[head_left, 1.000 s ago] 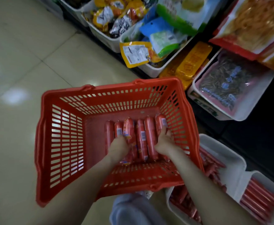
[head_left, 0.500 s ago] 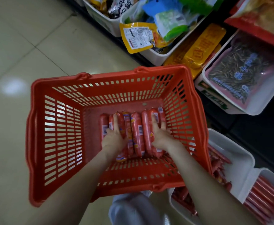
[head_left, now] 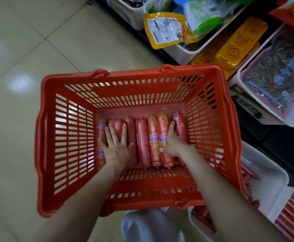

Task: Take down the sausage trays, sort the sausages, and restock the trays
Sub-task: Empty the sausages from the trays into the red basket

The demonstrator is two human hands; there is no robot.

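My left hand and right hand have slid apart, fingers straight and flat along the sausages, which point at the basket's far wall.

A red plastic shopping basket with slotted walls holds a row of thick red wrapped sausages, side by side on its bottom. The left hand lies flat on the left ones, fingers spread. The right hand lies on the right ones, fingers straight.
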